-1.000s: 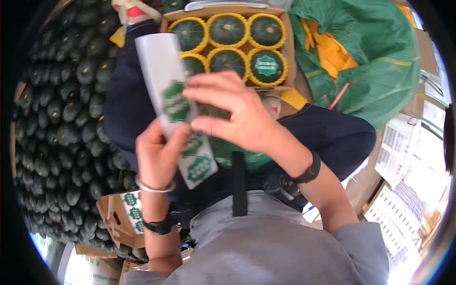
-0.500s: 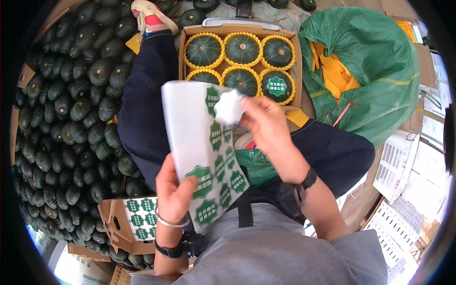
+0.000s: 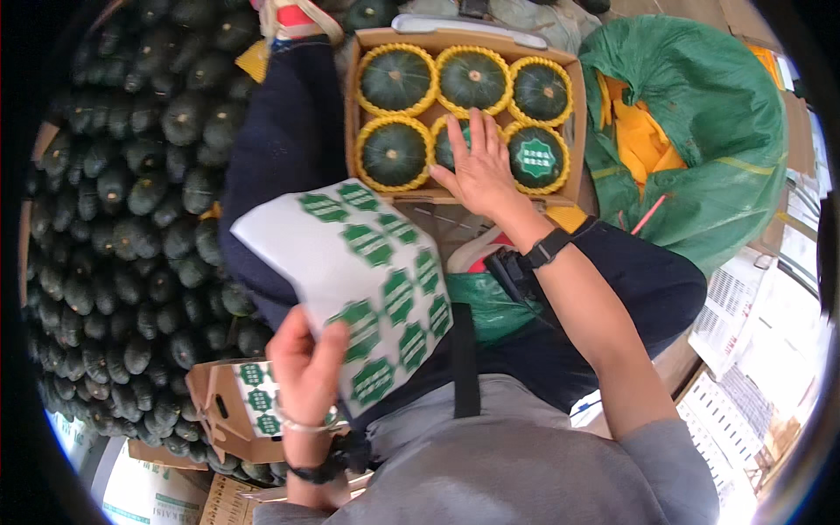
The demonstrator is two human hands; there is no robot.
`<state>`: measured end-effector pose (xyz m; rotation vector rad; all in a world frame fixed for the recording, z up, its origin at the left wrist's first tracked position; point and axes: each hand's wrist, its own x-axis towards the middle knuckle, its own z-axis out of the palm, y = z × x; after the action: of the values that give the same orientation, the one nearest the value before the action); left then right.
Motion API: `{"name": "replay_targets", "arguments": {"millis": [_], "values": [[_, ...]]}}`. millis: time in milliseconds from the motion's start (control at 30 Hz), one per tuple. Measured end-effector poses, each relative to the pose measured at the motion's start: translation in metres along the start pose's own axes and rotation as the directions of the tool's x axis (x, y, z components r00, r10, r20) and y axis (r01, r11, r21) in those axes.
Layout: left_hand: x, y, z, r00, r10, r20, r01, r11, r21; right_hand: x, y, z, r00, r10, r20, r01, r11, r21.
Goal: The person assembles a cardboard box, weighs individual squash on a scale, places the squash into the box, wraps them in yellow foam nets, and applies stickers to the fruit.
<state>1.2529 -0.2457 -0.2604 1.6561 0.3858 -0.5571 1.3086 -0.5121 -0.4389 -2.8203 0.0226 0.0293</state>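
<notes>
A cardboard box (image 3: 352,114) holds several dark green squashes (image 3: 395,80), each in a yellow foam net. My right hand (image 3: 486,179) lies open, fingers spread, on the front middle squash (image 3: 443,150). Part of a green sticker (image 3: 465,133) shows between those fingers; the rest is covered. On the front right squash sits a whole green scalloped sticker (image 3: 536,158). My left hand (image 3: 306,363) pinches the lower left edge of a white sheet of green stickers (image 3: 398,293), which tilts over my lap.
A large heap of squashes (image 3: 131,262) fills the left side. To the right bulges a green sack (image 3: 726,114) with yellow foam nets (image 3: 643,140) inside. An open carton (image 3: 210,398) with another sticker sheet (image 3: 255,398) sits by my left forearm. My legs flank the box's near side.
My right hand has carried a loose sticker forward onto the front middle squash, its fingers now spread. The sheet in my left hand has swung to a flatter tilt, showing more stickers.
</notes>
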Motion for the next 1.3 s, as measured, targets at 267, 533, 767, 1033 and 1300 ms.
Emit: {"name": "replay_targets", "arguments": {"millis": [267,533,767,1033,1300], "values": [[0.016,0.005,0.02,0.979,0.183,0.087,-0.201,0.934,0.294,-0.047,-0.061,-0.111,0.96,-0.153,0.234,-0.091,0.62,0.779],[-0.004,0.009,0.013,0.924,0.214,0.318,-0.227,0.974,0.003,-0.068,-0.114,-0.139,0.958,-0.285,0.044,0.137,0.583,0.801],[-0.014,0.019,0.001,0.835,0.402,0.376,-0.533,0.763,0.367,-0.073,-0.119,-0.133,0.916,-0.385,0.11,0.114,0.514,0.85],[-0.034,0.003,-0.051,0.988,0.0,0.153,-0.006,0.999,0.038,-0.022,-0.077,-0.062,0.909,0.368,0.194,-0.291,0.227,0.93],[-0.029,0.01,-0.063,0.997,-0.052,-0.061,0.05,0.998,-0.037,0.007,-0.056,0.017,0.919,-0.392,0.044,0.362,0.883,0.299]]}}
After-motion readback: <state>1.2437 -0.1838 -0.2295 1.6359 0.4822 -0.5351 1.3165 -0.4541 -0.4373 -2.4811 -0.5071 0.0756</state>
